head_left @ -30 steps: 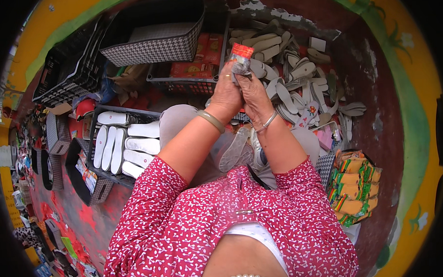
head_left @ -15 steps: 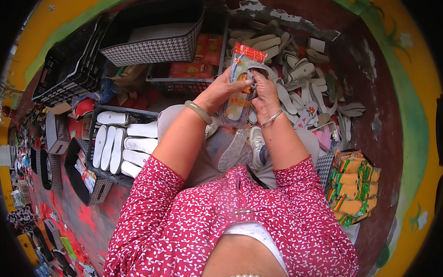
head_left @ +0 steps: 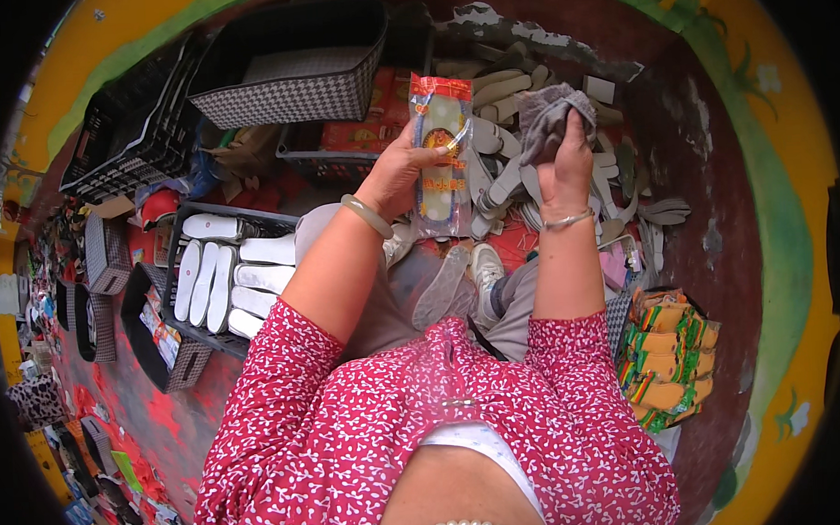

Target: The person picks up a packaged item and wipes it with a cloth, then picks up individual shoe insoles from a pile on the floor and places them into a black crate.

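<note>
My left hand (head_left: 404, 173) grips a pair of insoles in a clear packet (head_left: 444, 183) by its left edge, thumb across the front. The packet has a red top band and red and yellow print, and hangs upright in front of me. Off to the right, my right hand (head_left: 565, 169) is closed on a crumpled grey cloth (head_left: 552, 121), which bunches above the fingers. Behind both hands lies a heap of loose pale insoles (head_left: 505, 181). A clear, sole-shaped piece (head_left: 442, 285) is between my shoes.
A black crate (head_left: 192, 312) of white insoles stands at my left. Beyond it are a houndstooth bin (head_left: 289, 91), stacked black crates (head_left: 138, 129) and a crate with red packets (head_left: 365, 132). Packaged yellow insoles (head_left: 665, 351) are piled at right, near the dark red wall (head_left: 716, 252).
My hands have moved apart. The right hand with the grey cloth has gone right and up, away from the packet. The left hand has shifted the packet slightly left, facing me flatter.
</note>
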A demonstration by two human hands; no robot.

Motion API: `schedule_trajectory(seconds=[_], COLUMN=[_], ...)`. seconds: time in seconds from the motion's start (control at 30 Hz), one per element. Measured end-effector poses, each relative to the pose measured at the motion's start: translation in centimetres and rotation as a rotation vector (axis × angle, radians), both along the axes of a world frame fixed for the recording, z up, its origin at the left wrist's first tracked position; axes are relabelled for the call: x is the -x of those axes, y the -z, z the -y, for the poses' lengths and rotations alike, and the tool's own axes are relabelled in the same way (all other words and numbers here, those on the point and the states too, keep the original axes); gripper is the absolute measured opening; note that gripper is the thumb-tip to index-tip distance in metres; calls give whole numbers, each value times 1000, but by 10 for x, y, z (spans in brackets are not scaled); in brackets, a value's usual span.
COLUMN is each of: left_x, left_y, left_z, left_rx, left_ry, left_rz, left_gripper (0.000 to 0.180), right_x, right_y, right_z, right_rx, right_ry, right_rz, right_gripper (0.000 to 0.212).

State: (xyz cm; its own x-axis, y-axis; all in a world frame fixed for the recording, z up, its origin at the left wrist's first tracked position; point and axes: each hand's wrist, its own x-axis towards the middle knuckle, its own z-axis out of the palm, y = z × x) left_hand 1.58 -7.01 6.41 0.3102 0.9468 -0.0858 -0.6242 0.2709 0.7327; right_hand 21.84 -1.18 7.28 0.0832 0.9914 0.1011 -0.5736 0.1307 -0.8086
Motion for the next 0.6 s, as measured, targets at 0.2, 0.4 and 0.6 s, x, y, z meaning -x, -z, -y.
schedule_trajectory(seconds=[0.2, 0.4, 0.6], left_x=[-21, -23, -18], left_y=[21, 19, 2], left_z=[0, 11, 17], left_rx=[-419, -191, -251], left_ry=[-28, 299, 270], left_rz=[-424, -308, -228], left_gripper=[60, 65, 79], right_x=[67, 49, 27], right_y=[16, 5, -3], right_z=[42, 14, -2], right_rx=[-633, -241, 177], right_ry=[28, 96, -172], right_rz=[1238, 954, 478], right_gripper=[56, 31, 30])
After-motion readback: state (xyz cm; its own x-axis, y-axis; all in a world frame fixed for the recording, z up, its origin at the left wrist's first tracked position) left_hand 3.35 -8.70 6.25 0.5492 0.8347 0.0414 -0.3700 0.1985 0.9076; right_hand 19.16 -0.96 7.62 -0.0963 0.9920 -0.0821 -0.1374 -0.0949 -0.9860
